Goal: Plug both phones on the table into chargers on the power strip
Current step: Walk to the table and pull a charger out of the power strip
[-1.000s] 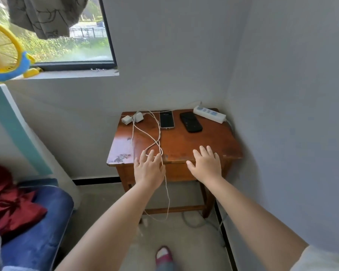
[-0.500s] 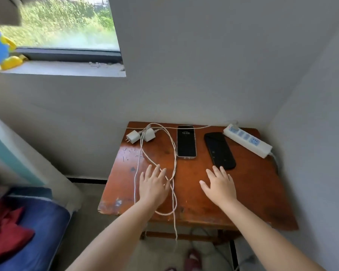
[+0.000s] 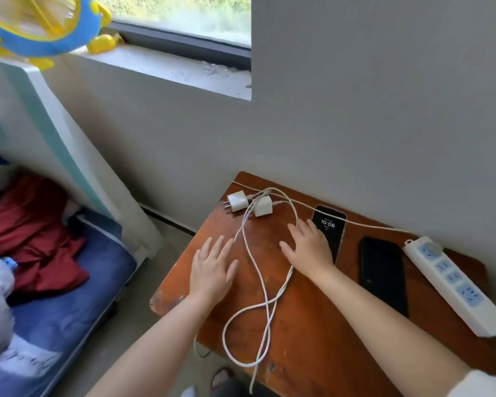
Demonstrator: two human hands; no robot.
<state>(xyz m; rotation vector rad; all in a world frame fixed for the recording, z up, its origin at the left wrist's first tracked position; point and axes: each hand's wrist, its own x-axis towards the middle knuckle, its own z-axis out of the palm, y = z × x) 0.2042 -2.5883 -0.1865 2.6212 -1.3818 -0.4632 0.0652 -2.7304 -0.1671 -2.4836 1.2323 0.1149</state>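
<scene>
Two phones lie on a small wooden table [image 3: 312,333]: one with a lit screen [image 3: 331,227] showing 10:08, and a dark one [image 3: 382,273] to its right. A white power strip [image 3: 453,285] runs along the table's right edge by the wall. Two white charger plugs [image 3: 236,201] [image 3: 262,206] sit at the far left corner, their white cables [image 3: 265,290] looping across the table and over its front edge. My left hand [image 3: 214,269] is open, flat over the table's left side. My right hand [image 3: 309,247] is open, its fingers at the lit phone's left edge and over a cable.
Grey walls close the table in at the back and right. A bed [image 3: 58,296] with blue bedding and red cloth stands to the left. A yellow and blue fan [image 3: 40,24] sits by the window sill [image 3: 166,64]. A foot in a slipper [image 3: 224,376] shows below.
The view has come closer and turned left. Both hands have shifted left across the table; my right hand went from in front of the dark phone to beside the lit phone.
</scene>
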